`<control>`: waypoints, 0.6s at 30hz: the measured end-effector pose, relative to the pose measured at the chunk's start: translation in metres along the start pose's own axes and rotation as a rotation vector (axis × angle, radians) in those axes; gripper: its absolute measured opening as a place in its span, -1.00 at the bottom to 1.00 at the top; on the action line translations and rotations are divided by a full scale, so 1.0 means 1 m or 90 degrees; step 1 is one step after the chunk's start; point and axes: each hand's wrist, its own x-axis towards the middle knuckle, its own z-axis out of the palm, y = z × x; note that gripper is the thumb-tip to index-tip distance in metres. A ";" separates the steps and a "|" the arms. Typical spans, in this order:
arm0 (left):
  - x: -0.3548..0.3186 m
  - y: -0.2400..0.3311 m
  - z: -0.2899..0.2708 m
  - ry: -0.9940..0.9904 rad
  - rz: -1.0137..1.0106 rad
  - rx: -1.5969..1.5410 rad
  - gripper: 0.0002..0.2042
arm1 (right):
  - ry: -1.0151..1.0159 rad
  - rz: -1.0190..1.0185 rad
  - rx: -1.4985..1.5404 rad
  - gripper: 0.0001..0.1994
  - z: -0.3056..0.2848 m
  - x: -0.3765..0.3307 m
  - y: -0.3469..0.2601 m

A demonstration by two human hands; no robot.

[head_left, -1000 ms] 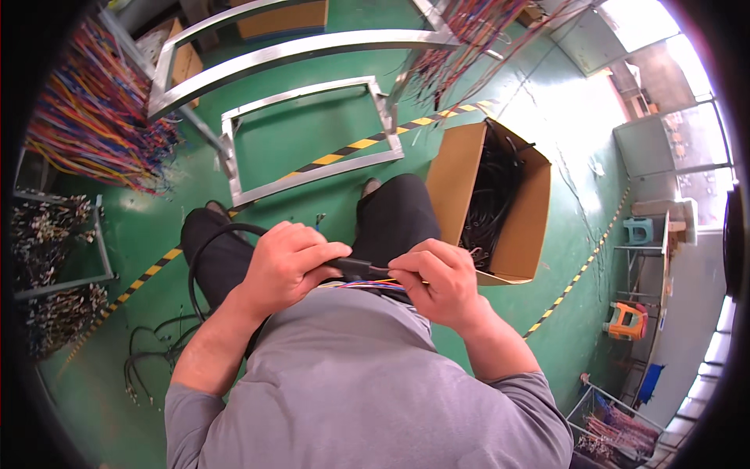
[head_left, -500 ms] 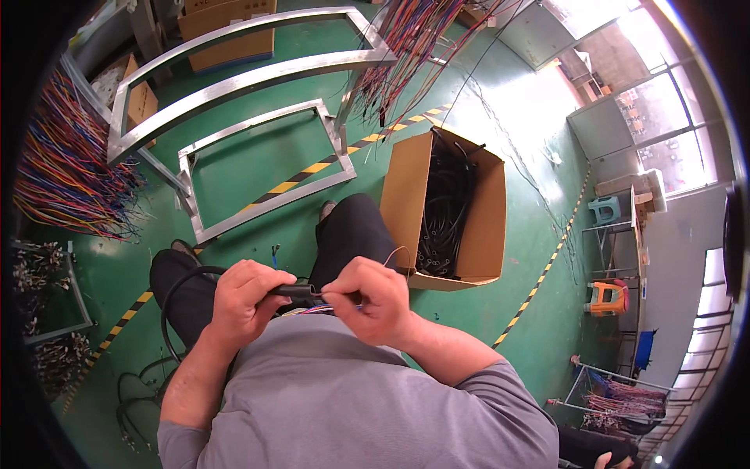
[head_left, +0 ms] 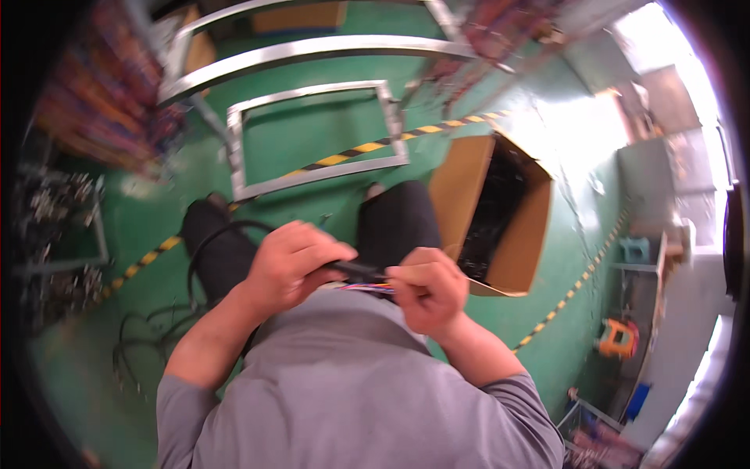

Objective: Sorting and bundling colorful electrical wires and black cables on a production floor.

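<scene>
My left hand (head_left: 301, 266) is closed around a black cable sleeve (head_left: 361, 271), whose free end points right, in front of my belly. At that end my right hand (head_left: 430, 288) is closed in a pinch, its fingertips touching or nearly touching the sleeve's mouth. A thin wire (head_left: 453, 250) shows faintly above the right knuckles. Several coloured wires (head_left: 367, 288) lie just below the sleeve, between my hands. From behind the left hand a thick black cable (head_left: 205, 250) loops over my left leg. Motion blur hides the finest detail at the fingertips.
To the right of my legs stands an open cardboard box (head_left: 457, 184) with black cables inside. Ahead is a metal frame (head_left: 320, 172). Blurred wire bundles (head_left: 101, 109) hang at the left. Black cables (head_left: 148, 336) lie on the green floor. A stool (head_left: 617, 338) stands far right.
The whole view has shifted, so my hands, the box and the frame appear farther right. Both hands stay closed at the black sleeve, and the right fingertips remain by its end.
</scene>
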 end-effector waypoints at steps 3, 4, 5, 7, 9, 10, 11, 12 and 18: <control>-0.001 -0.007 0.011 0.046 0.003 -0.018 -0.67 | -0.048 0.007 -0.049 -0.84 -0.001 -0.006 0.002; 0.000 -0.006 0.011 0.052 0.013 -0.030 -0.67 | -0.047 0.014 -0.057 -0.84 0.001 -0.009 0.003; 0.001 -0.001 0.012 0.051 0.022 -0.028 -0.68 | -0.041 0.024 -0.045 -0.85 0.001 -0.014 0.005; 0.000 0.004 0.015 0.047 0.025 -0.002 -0.69 | -0.029 0.037 -0.048 -0.86 -0.001 -0.020 0.003; -0.005 0.000 0.017 0.040 0.012 0.031 -0.68 | -0.031 0.102 -0.065 -0.89 -0.006 -0.019 -0.007; -0.008 -0.002 0.018 0.044 0.003 0.043 -0.68 | -0.017 0.084 -0.101 -0.87 -0.005 -0.011 -0.005; -0.012 -0.003 0.019 0.049 0.010 0.052 -0.68 | -0.016 0.101 -0.109 -0.87 -0.005 -0.008 -0.010; -0.013 -0.003 0.019 0.050 0.021 0.057 -0.68 | -0.010 0.120 -0.122 -0.86 -0.006 -0.008 -0.016; -0.018 -0.004 0.028 0.052 0.027 0.082 -0.69 | -0.093 0.169 -0.172 -0.85 -0.004 -0.009 -0.024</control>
